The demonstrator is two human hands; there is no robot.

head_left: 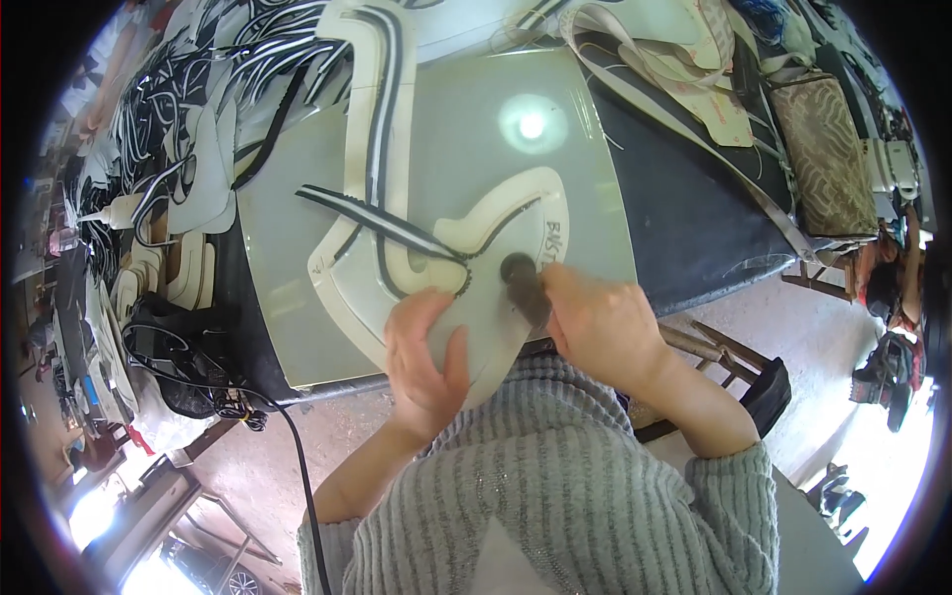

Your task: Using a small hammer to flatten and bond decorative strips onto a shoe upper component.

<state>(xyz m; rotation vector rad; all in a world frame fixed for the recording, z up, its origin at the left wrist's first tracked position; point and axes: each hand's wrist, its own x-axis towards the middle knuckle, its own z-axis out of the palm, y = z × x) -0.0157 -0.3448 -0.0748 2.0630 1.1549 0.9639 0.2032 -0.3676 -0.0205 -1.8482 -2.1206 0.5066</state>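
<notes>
Gripping a short dark-headed tool (523, 283) in a closed fist, the right hand (595, 332) bears its head down on a cream pattern piece (516, 213), right where a black trim line crosses the curve; the fist wrap looks suited to steady downward pressure. Left hand (426, 362): fingers together and flat, palm pressing the near edge of the same piece, apparently to keep it from sliding on the smooth pale grey work board (595, 198). A black-and-white striped strip (372, 220) lies slantwise across the piece, its near end just beside the tool head. A long cream piece with a dark centre stripe (382, 109) runs away up the board. To the left, well apart: a heap of striped strips (188, 99), a small glue bottle (117, 210), a black cable (288, 426) trailing off the table edge. To the right: a patterned bag (823, 154) and further cream cut pieces (694, 69). Nothing lies between the hands.
</notes>
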